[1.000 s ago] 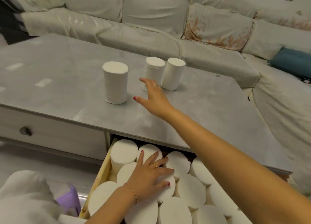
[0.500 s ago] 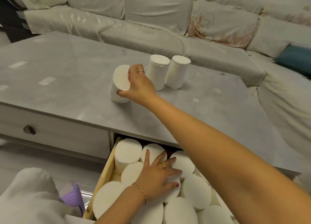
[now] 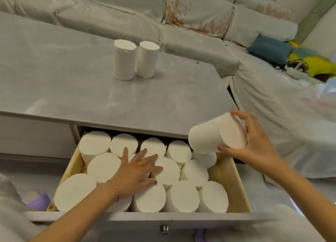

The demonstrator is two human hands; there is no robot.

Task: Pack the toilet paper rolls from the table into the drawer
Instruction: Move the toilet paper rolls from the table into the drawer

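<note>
My right hand (image 3: 254, 147) grips a white toilet paper roll (image 3: 209, 134), tilted on its side, above the right rear part of the open wooden drawer (image 3: 234, 179). Several white rolls (image 3: 101, 167) stand upright, packed close in the drawer. My left hand (image 3: 134, 172) lies flat on top of them with fingers spread, holding nothing. Two more rolls (image 3: 124, 59) (image 3: 147, 59) stand side by side on the grey table (image 3: 72, 88).
A light sofa (image 3: 200, 19) wraps around the table's far and right sides, with a blue cushion (image 3: 269, 48) and yellow items at the right. A purple object (image 3: 39, 201) sits on the floor left of the drawer. The drawer front has a metal knob (image 3: 163, 229).
My right hand took the nearest roll off the table and carried it back and right, over the drawer. My left hand stayed flat on the packed rolls. The view tilted down.
</note>
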